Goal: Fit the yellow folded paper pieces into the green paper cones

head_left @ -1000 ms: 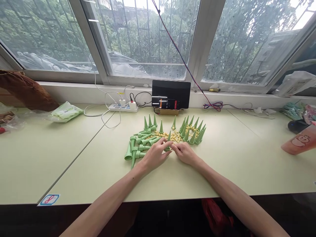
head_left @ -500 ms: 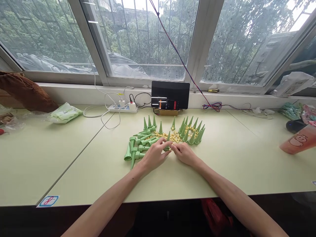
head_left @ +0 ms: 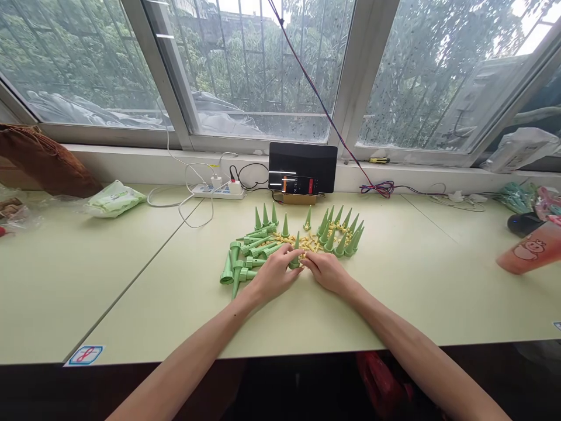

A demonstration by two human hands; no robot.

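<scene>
My left hand is closed around the base of a green plastic cone spike, which stands point up on the table. Close against its right side, my right hand has its fingers pinched on a small yellow piece, mostly hidden by the fingertips. Just beyond both hands lie loose small yellow pieces. Several green spikes with ribbed caps lie in a heap left of my left hand. A cluster of upright green spikes stands beyond my right hand.
A phone leans on a black tablet at the back. A power strip with white cables lies to its left. A green packet is at far left, a pink cup at far right.
The held spike and my left hand have shifted slightly left. My right fingertips remain close to the spike's right side. The other spikes stay where they were.
</scene>
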